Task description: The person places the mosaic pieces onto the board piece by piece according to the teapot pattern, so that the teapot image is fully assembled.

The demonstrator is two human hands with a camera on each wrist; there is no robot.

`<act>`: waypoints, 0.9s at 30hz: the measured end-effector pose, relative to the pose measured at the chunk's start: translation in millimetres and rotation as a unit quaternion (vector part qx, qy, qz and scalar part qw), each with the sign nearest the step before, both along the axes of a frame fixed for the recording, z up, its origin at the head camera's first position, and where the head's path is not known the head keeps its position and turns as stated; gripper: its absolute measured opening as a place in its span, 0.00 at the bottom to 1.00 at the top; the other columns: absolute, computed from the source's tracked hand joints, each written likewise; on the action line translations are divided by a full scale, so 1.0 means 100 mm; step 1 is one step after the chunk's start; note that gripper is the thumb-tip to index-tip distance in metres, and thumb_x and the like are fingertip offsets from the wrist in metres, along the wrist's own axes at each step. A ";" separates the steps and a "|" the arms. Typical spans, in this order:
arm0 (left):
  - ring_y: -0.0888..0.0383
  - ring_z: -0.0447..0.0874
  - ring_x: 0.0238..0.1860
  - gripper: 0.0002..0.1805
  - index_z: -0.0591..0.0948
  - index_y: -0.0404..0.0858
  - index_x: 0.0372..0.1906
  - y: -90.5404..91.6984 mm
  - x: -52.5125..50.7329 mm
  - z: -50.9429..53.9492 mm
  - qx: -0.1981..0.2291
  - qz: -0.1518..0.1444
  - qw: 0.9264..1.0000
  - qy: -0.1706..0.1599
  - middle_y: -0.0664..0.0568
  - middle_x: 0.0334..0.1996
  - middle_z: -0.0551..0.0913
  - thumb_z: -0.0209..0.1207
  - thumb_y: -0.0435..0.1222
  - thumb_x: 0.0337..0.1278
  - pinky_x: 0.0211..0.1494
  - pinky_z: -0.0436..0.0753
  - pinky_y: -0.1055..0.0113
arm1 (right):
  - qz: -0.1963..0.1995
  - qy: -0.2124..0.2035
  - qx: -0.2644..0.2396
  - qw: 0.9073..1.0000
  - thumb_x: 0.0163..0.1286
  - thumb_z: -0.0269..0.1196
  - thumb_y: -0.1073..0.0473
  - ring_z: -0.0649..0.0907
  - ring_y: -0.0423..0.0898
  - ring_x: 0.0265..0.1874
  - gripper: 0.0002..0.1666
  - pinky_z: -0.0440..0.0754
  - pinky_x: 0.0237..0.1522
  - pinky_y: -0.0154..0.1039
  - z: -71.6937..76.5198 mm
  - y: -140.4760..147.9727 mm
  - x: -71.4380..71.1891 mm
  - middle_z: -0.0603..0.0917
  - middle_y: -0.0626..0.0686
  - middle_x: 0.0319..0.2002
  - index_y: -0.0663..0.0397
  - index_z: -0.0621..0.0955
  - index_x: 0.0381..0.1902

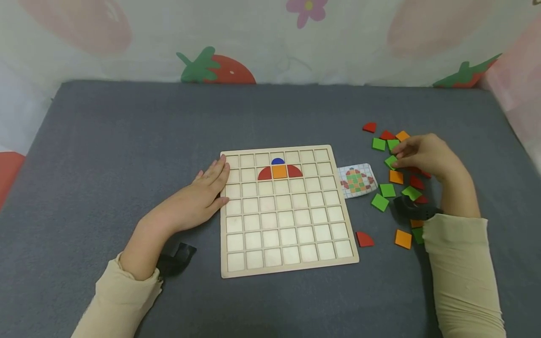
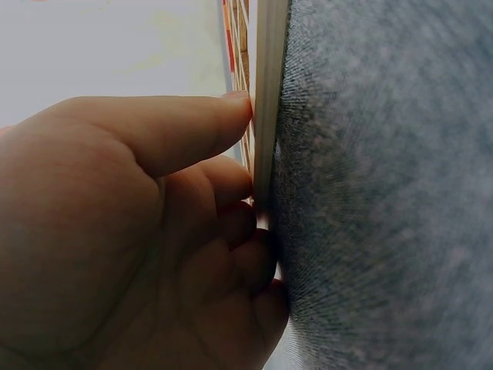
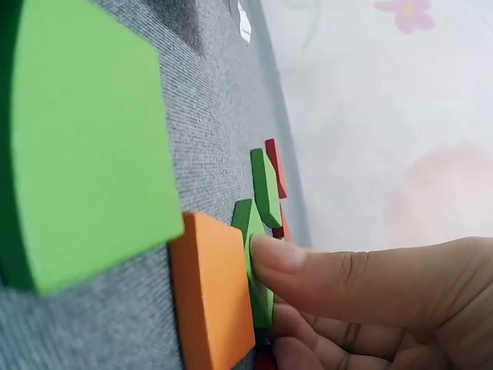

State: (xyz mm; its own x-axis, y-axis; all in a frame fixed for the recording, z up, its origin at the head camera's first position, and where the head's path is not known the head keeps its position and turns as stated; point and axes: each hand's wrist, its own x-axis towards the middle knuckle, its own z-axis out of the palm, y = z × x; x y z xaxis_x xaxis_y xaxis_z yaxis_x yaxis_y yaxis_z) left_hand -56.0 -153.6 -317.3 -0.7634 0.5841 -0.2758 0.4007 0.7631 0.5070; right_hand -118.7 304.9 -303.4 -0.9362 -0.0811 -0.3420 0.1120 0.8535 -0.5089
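Note:
My left hand (image 1: pixel 194 202) rests on the left rim of a wooden grid board (image 1: pixel 289 270), fingers fairly straight; in the left wrist view the thumb (image 2: pixel 200 127) touches the board's edge (image 2: pixel 269 85). On the board sit a blue half-round tile (image 1: pixel 277 161), an orange square tile (image 1: pixel 279 172) and red quarter-round tiles (image 1: pixel 264 173) either side of it. At the right, my right hand (image 1: pixel 433 157) pinches a green square tile (image 1: pixel 390 162) among the loose tiles. The right wrist view shows the thumb (image 3: pixel 308 266) on that tile, with curled fingers partly hidden behind it.
A printed pattern card (image 1: pixel 357 180) lies against the board's right side. Loose green, orange (image 1: pixel 403 239) and red (image 1: pixel 364 239) tiles are scattered on the grey cloth (image 1: pixel 127 141), some hidden under the right hand. Black wrist devices (image 1: pixel 175 260) are on both wrists.

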 end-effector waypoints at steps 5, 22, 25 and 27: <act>0.47 0.31 0.73 0.36 0.42 0.29 0.73 -0.02 0.03 0.01 -0.004 0.009 1.000 0.000 0.41 0.74 0.32 0.43 0.40 0.73 0.71 0.43 0.49 | 0.020 -0.005 0.000 1.000 0.62 0.66 0.59 0.78 0.51 0.36 0.18 0.72 0.38 0.43 0.00 -0.05 -0.05 0.83 0.53 0.35 0.67 0.80 0.45; 0.49 0.26 0.73 0.36 0.38 0.30 0.73 0.10 -0.23 0.09 -0.029 -0.027 0.999 0.004 0.42 0.73 0.27 0.41 0.41 0.74 0.72 0.39 0.51 | 0.006 0.012 0.041 0.999 0.61 0.67 0.54 0.76 0.46 0.31 0.23 0.72 0.31 0.40 0.19 0.10 -0.05 0.83 0.55 0.35 0.67 0.79 0.47; 0.49 0.26 0.73 0.37 0.37 0.30 0.73 0.13 -0.25 0.14 -0.032 -0.036 0.999 -0.002 0.43 0.73 0.26 0.41 0.41 0.74 0.72 0.38 0.51 | -0.009 0.015 0.042 0.999 0.60 0.68 0.52 0.77 0.51 0.34 0.25 0.73 0.34 0.45 0.19 0.14 0.02 0.82 0.60 0.39 0.67 0.78 0.47; 0.49 0.25 0.73 0.37 0.37 0.31 0.73 0.14 -0.25 0.17 -0.033 -0.041 0.999 -0.005 0.43 0.73 0.26 0.41 0.41 0.74 0.72 0.38 0.51 | -0.021 0.022 0.045 0.999 0.59 0.68 0.51 0.78 0.50 0.34 0.24 0.74 0.35 0.45 0.19 0.15 0.07 0.82 0.58 0.38 0.65 0.79 0.46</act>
